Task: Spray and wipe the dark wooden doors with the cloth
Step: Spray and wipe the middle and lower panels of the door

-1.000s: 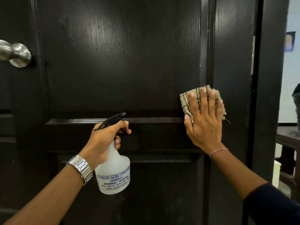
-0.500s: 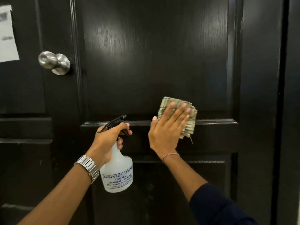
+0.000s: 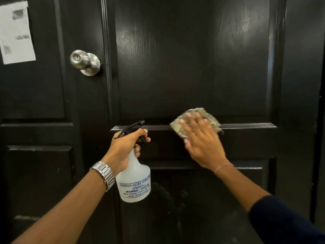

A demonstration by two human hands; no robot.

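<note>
A dark wooden door point(image 3: 193, 67) with raised panels fills the view. My right hand point(image 3: 202, 143) presses a folded greenish checked cloth point(image 3: 209, 115) flat against the door, over the moulding rail point(image 3: 246, 125) between the upper and lower panels; its fingers are straight and blurred. My left hand point(image 3: 126, 143) grips the neck of a white spray bottle point(image 3: 134, 180) with a black trigger head, held upright just left of the cloth, nozzle pointing at the door.
A second dark door point(image 3: 35, 103) stands to the left with a white paper notice point(image 3: 15, 32) stuck on it. A round metal door knob point(image 3: 84, 61) juts out at upper left. The door frame edge point(image 3: 316, 120) runs down the right.
My view has swung left: the knob and notice came into sight. The right hand with the cloth slid left from the door's right edge onto the middle rail. The bottle hand stayed put.
</note>
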